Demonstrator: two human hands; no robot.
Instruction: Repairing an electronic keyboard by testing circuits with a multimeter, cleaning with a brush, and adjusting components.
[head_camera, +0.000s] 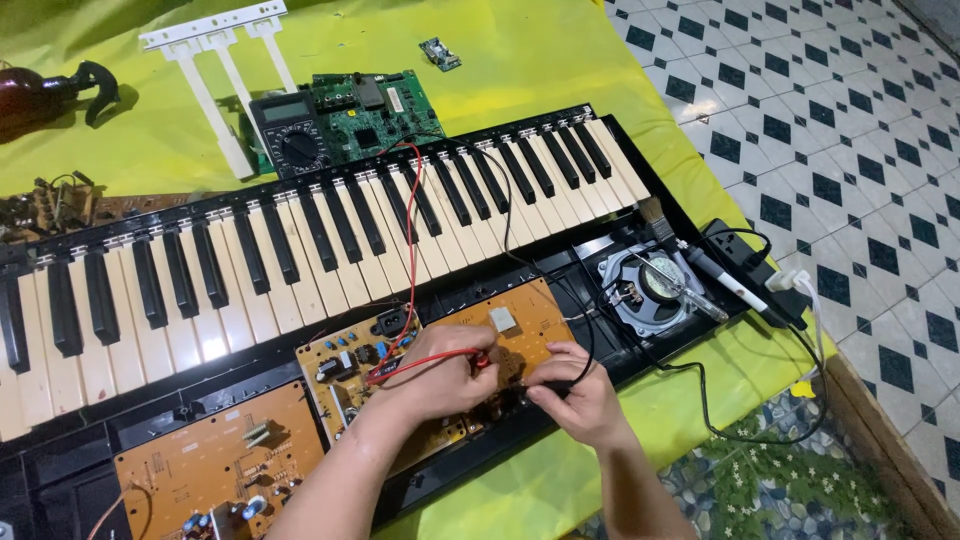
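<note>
On the brown board (440, 350) in the opened keyboard (300, 250), we press two meter probes to one spot near its front edge. Our left hand (440, 385) is closed around the red probe (478, 362), tip down, and our right hand (580, 395) pinches the black probe (545, 385) the same way, so both points stay steady on the board. The red lead (412, 240) and black lead (505, 220) run back over the keys to the multimeter (295, 135), which lies face up where we can read it. A green board (375, 112) sits just beside it. To the right, a speaker (655, 290) rests in the case with a brush (655, 215) and soldering iron (725, 285) near, kept in reach.
</note>
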